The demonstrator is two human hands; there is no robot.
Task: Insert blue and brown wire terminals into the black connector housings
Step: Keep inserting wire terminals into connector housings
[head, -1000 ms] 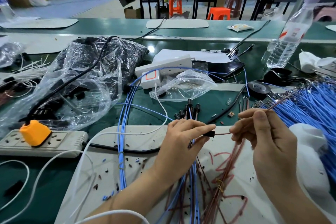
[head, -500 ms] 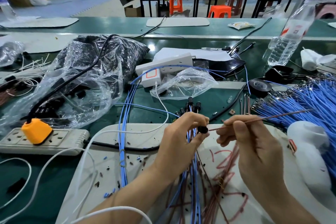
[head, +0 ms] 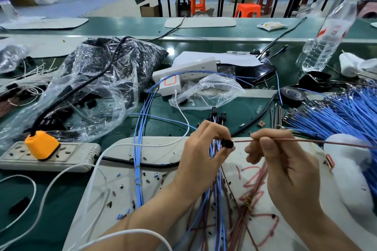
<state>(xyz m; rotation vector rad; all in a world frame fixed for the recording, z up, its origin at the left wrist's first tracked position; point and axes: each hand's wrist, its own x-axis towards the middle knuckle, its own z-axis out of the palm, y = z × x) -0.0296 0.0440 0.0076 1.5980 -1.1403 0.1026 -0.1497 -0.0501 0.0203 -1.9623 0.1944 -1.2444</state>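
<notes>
Head view: left hand (head: 201, 155) pinches one black connector housing (head: 228, 143); right hand (head: 285, 161) pinches one brown wire (head: 306, 140), tip at the housing. Beyond the left hand, one clear bag (head: 87, 96) holds black parts.

Since 1 s ago, the brown wire (head: 306, 140) pinched in the right hand (head: 285, 161) has been swung down. It had risen steeply toward the right and is now nearly level. The black connector housing (head: 228, 144) pinched in the left hand (head: 201, 153) has been turned and is now seen more end-on.
</notes>
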